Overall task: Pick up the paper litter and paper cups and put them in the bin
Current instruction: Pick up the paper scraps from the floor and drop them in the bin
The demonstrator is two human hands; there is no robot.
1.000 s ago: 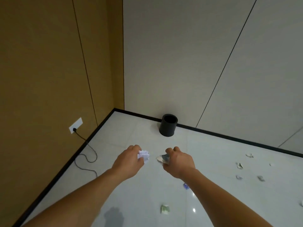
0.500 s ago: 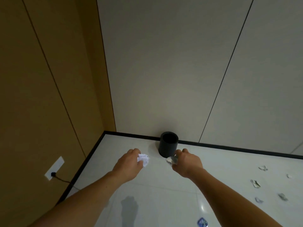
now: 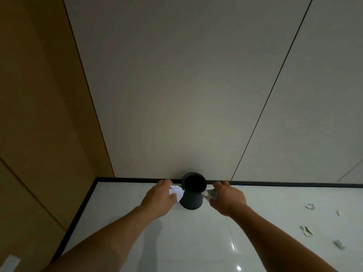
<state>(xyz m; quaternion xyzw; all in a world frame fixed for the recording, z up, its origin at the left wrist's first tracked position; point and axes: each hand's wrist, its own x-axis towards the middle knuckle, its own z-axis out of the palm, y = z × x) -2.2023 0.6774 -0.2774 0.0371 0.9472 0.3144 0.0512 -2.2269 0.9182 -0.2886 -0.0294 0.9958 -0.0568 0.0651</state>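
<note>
A black round bin (image 3: 191,200) stands on the white floor against the far wall, its dark mouth facing me. My left hand (image 3: 160,197) holds a crumpled white paper ball (image 3: 176,191) just left of the bin's rim. My right hand (image 3: 227,196) grips a crumpled greyish paper scrap (image 3: 209,193) just right of the rim. Both hands flank the bin at about rim height, and neither piece is over the opening.
Several paper scraps lie on the floor at the right, among them a curled white piece (image 3: 310,206) and a greenish piece (image 3: 306,230). A brown wall (image 3: 39,114) closes the left side. A black skirting (image 3: 294,185) runs along the far wall.
I have come closer to the bin. Both hands moved forward and apart, from in front of the bin to either side of its rim, still holding their papers.
</note>
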